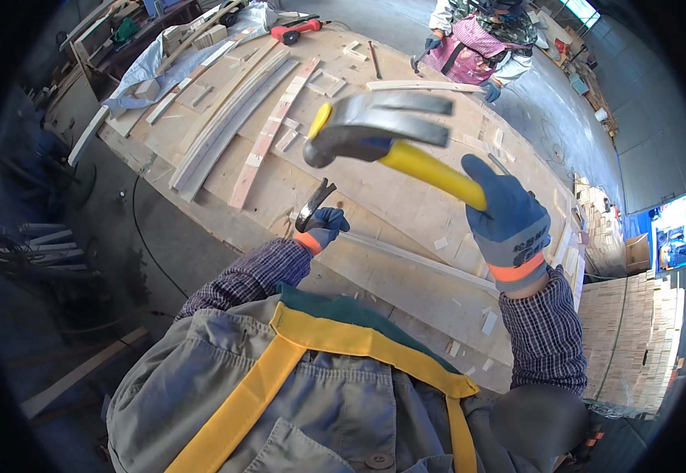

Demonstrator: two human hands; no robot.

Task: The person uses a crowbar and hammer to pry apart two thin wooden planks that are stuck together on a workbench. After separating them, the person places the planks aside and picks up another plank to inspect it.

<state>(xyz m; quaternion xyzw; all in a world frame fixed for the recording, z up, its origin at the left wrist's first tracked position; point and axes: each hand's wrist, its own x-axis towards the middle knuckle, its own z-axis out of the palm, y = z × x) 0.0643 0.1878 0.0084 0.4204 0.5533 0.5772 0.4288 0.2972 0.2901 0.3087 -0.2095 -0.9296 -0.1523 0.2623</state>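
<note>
Raised over the workbench, my right hand, in a blue and grey glove, is closed around the yellow handle of a claw hammer. The hammer's metal head points left, its claw toward the far side. My left hand, gloved the same way, is closed on a dark nail puller with a curved, forked end. That hand is low over the near edge of the wooden panel, by one end of a long pale strip. Whether the nail puller touches the wood cannot be made out.
Long wood strips lie across the left of the panel, with small wood pieces scattered about. A red power tool lies at the far edge. Across the bench a co-worker holds a hammer. Stacked wood blocks stand at right; a cable runs along the floor.
</note>
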